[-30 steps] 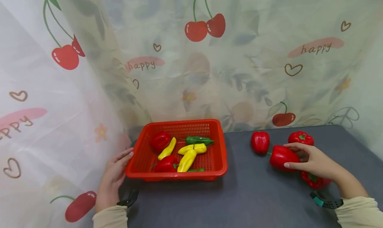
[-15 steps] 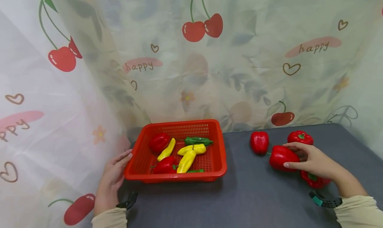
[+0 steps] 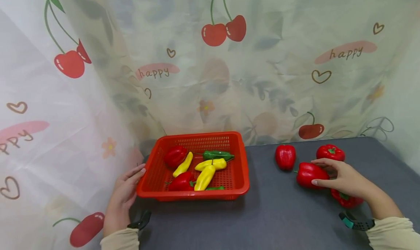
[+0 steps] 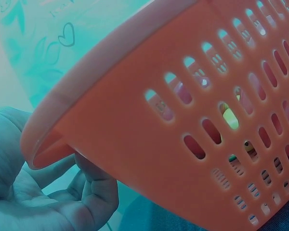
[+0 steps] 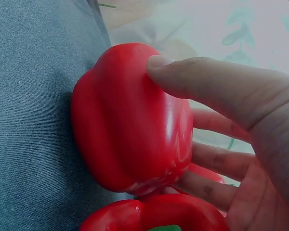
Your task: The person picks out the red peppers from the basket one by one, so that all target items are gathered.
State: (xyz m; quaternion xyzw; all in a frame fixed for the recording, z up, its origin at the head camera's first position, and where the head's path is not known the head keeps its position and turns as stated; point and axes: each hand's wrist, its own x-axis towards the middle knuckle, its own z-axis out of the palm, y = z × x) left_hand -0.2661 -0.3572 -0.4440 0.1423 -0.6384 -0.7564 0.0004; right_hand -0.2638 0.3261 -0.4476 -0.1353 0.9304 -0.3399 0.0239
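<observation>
My left hand (image 3: 124, 190) grips the left rim of a red plastic basket (image 3: 193, 194), its fingers curled under the lip in the left wrist view. Inside the basket lie red bell peppers (image 3: 175, 156), yellow peppers (image 3: 205, 177) and green peppers (image 3: 218, 155). On the right, my right hand (image 3: 344, 177) holds another red bell pepper (image 3: 311, 175), thumb on the near side and fingers around the far side. In the right wrist view, this bell pepper (image 5: 130, 118) lies close against the grey cloth; whether it touches is hard to tell.
More red bell peppers surround the right hand: one behind to the left (image 3: 285, 157), one behind (image 3: 330, 152), and one partly under the wrist (image 3: 346, 199). A printed curtain (image 3: 229, 97) hangs behind the grey table (image 3: 262, 221) and along its left side.
The right hand and the bell pepper it holds have sunk very slightly. The left hand stays at the basket rim. Otherwise the view only shifts a little.
</observation>
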